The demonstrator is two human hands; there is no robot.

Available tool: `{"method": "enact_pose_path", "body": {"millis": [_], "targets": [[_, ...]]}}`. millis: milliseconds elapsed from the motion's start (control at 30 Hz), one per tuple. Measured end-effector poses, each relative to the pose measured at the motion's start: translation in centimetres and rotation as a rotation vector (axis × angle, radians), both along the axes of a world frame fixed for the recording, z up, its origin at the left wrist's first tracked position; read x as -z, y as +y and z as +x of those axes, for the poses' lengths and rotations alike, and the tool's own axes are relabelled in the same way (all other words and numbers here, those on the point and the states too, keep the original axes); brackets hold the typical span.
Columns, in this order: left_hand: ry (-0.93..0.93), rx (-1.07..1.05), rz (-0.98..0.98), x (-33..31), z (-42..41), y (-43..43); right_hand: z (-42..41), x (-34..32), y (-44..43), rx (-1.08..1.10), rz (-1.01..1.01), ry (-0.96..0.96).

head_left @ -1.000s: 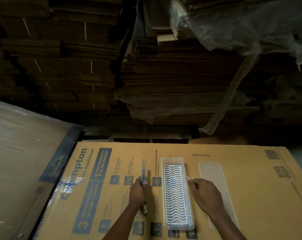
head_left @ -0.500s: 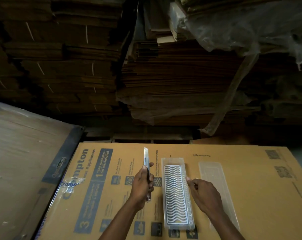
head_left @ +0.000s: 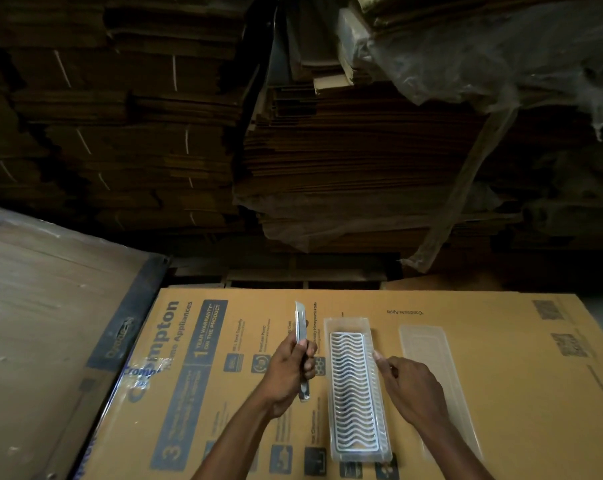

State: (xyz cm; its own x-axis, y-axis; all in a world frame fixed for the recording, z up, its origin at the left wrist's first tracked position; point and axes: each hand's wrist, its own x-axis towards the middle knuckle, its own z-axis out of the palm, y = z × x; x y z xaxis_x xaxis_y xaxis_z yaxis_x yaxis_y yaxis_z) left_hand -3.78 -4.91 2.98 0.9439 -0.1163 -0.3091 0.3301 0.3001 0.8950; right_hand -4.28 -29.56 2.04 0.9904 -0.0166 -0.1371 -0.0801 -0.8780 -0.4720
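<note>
My left hand (head_left: 291,370) grips a slim metal utility knife (head_left: 301,327), its blade end pointing away from me above a flat printed cardboard box (head_left: 500,375). Just right of the knife lies a long clear plastic tray (head_left: 358,393) filled with a row of wavy white pieces. My right hand (head_left: 409,386) rests at the tray's right edge, its fingertips touching the rim. A clear plastic lid (head_left: 431,351) lies on the box beyond my right hand, partly hidden by my forearm.
Tall stacks of flattened cardboard (head_left: 327,161) rise behind the box, some draped in plastic sheeting (head_left: 466,57). Another wrapped carton (head_left: 50,323) leans at the left. A dark gap with wooden pallet slats (head_left: 293,271) runs along the box's far edge.
My left hand has lifted the knife off the box and tilted it up, blade end away from me. My right hand has stayed at the tray's edge.
</note>
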Motion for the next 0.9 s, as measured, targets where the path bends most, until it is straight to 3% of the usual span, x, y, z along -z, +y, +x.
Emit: {"method": "enact_pose_path", "body": {"millis": [633,900], "targets": [[0.052,0.062,-0.362,-1.9,-0.3,0.4,-0.5,-0.8,0.0,0.018,0.051,-0.02],[0.102,0.046,-0.384,-1.7,-0.6,0.4,-0.7,-0.8,0.2,0.006,0.05,-0.016]]}}
